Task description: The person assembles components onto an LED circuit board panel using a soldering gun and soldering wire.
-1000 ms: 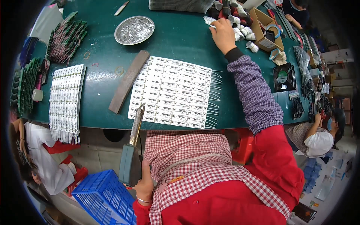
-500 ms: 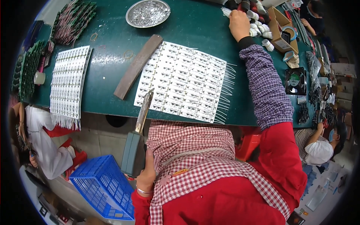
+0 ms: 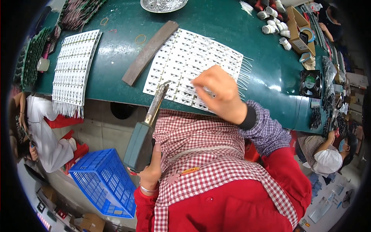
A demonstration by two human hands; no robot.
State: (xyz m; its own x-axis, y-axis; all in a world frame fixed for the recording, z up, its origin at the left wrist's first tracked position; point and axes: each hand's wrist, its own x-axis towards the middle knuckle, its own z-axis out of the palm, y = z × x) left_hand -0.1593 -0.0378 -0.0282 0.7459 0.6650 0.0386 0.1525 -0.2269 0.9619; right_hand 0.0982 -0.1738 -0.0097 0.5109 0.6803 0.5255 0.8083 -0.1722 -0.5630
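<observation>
My left hand (image 3: 152, 170) is wrapped round the grey-green handle of a soldering gun (image 3: 140, 144). Its metal tip points up over the near left part of a white circuit board panel (image 3: 185, 52), which has rows of small parts and thin white wires along its right edge. Over the near right part of that panel is my right hand (image 3: 223, 92), thumb and fingertips closed; whatever they hold is too small to make out. A brown flat bar (image 3: 150, 53) lies along the panel's left edge.
A second white panel stack (image 3: 75, 67) overhangs the table's front edge at left. A bowl of metal bits (image 3: 164, 5) stands at the back. White wire bundles (image 3: 272, 26), a cardboard box (image 3: 303, 43) and a fan (image 3: 310, 84) are at right. A blue crate (image 3: 101, 183) is below, left.
My right hand has come back from the wires at the far right to above the near part of the panel. The left hand keeps its hold on the soldering gun. The view has shifted slightly.
</observation>
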